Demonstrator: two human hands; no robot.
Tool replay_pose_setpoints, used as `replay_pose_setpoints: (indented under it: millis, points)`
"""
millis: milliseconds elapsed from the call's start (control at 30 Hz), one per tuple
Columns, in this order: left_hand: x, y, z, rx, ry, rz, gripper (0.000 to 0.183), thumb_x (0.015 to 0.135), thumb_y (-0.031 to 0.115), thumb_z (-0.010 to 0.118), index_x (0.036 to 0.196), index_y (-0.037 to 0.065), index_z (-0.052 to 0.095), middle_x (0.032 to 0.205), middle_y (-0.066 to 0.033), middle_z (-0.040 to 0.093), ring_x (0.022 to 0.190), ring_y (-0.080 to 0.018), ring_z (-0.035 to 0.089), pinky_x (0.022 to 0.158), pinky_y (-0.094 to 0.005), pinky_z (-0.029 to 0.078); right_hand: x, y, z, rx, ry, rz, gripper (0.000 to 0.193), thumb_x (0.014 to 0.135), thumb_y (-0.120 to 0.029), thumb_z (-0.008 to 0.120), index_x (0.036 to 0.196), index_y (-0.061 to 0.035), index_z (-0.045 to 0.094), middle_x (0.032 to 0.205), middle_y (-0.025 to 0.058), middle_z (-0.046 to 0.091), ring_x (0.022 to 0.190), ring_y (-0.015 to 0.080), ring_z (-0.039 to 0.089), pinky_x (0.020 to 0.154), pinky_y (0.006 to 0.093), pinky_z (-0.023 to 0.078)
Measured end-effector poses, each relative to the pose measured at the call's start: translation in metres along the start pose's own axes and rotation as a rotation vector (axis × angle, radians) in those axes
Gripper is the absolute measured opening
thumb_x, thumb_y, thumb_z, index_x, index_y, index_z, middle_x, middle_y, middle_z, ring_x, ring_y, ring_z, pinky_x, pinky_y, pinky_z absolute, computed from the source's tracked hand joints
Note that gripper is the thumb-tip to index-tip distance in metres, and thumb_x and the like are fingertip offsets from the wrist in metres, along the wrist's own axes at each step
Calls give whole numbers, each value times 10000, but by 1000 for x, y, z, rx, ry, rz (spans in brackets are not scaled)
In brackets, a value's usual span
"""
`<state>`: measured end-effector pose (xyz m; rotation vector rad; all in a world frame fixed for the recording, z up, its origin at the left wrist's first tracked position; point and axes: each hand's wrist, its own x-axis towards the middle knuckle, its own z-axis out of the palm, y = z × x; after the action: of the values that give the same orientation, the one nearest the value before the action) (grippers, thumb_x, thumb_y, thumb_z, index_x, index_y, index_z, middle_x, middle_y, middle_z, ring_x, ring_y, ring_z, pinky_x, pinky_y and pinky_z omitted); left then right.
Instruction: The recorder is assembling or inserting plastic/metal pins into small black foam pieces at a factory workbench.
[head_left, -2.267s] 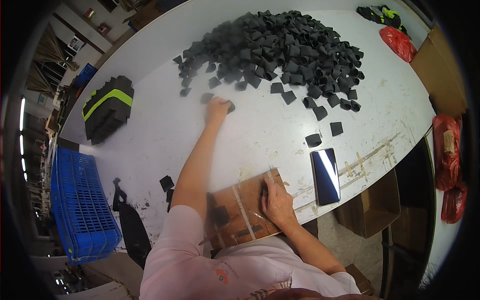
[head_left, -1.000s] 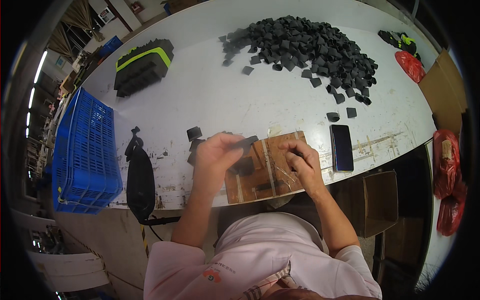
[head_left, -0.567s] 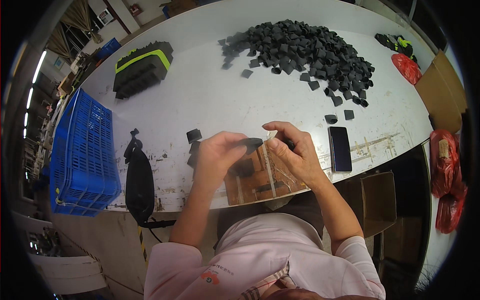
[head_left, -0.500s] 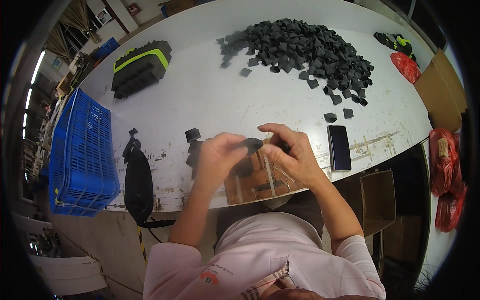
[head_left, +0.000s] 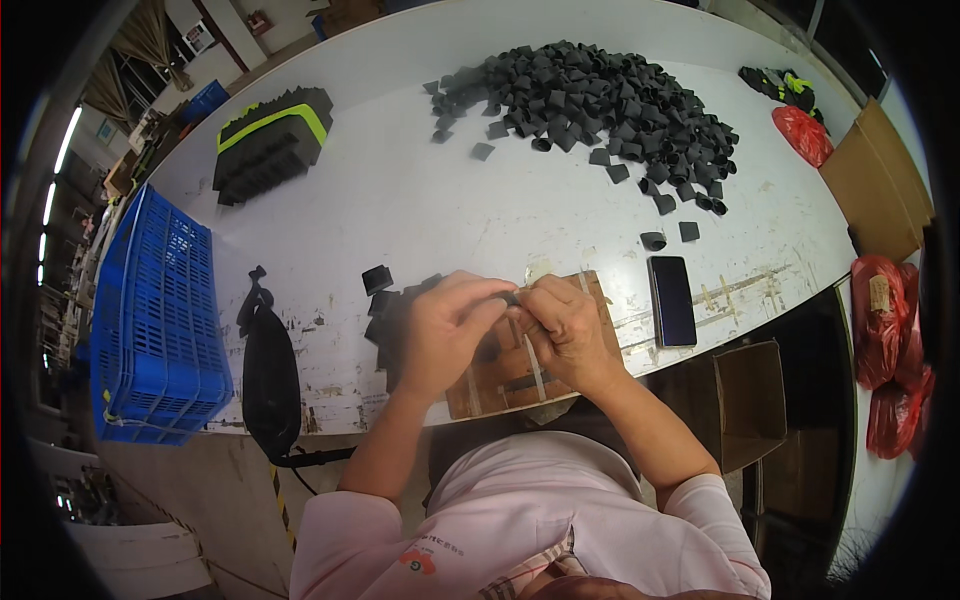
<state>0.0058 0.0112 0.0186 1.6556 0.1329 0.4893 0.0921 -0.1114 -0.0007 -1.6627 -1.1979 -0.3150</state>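
Observation:
My left hand (head_left: 437,328) and my right hand (head_left: 568,330) meet close together above a brown board (head_left: 590,372) with tape strips at the table's near edge. Between their pinched fingertips is a small black fabric piece (head_left: 508,298), mostly covered by the fingers. More black pieces (head_left: 385,328) lie beside and partly behind my left hand. Farther off spreads a big heap of small black fabric loops (head_left: 600,110), several showing open, tube-like ends.
A phone (head_left: 671,302) lies right of my hands. To the left are a blue plastic crate (head_left: 165,320) and a black cloth bundle (head_left: 271,375). Stacked black pieces with a yellow-green band (head_left: 270,140) sit far left. Red plastic bags (head_left: 885,320) and a cardboard box (head_left: 750,405) are at right.
My right hand has closed in toward the left, its raised fingers now pinching at the black piece. The whole view has shifted slightly.

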Motion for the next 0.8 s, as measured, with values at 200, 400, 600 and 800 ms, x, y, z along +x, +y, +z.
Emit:
replay_pose_setpoints:
  millis: [200, 400, 600, 800]
  points:
    - [-5, -9, -12, 314, 7, 238, 132, 740, -92, 554, 846, -37, 612, 797, -72, 557, 711, -101, 511, 622, -196, 405, -1, 0, 1, 126, -60, -17, 171, 687, -42, 626, 632, -36, 464, 604, 85, 459, 557, 253, 505, 459, 348, 395]
    - [-2, -20, -3, 318, 226, 221, 200, 746, -52, 542, 935, -15, 592, 790, -61, 559, 688, -121, 528, 613, -230, 426, 23, 3, -7, 37, -74, -124, 150, 733, -95, 613, 667, -27, 497, 612, 82, 494, 548, 249, 524, 450, 334, 392]
    - [-29, -18, 2, 227, 366, 188, 226, 786, -19, 536, 1012, -31, 534, 862, -72, 546, 732, -108, 509, 668, -219, 427, 53, 89, -25, -67, 219, 468, 301, 835, -267, 547, 901, 27, 544, 570, 54, 472, 477, 130, 481, 432, 278, 378]
    - [-70, -25, 40, 87, 197, -149, 172, 842, 48, 517, 997, -25, 524, 847, -67, 571, 668, -88, 545, 605, -196, 445, -44, 29, -22, 1259, 181, 1006, 381, 864, -228, 496, 1149, 22, 457, 912, 113, 578, 747, 175, 566, 654, 271, 473]
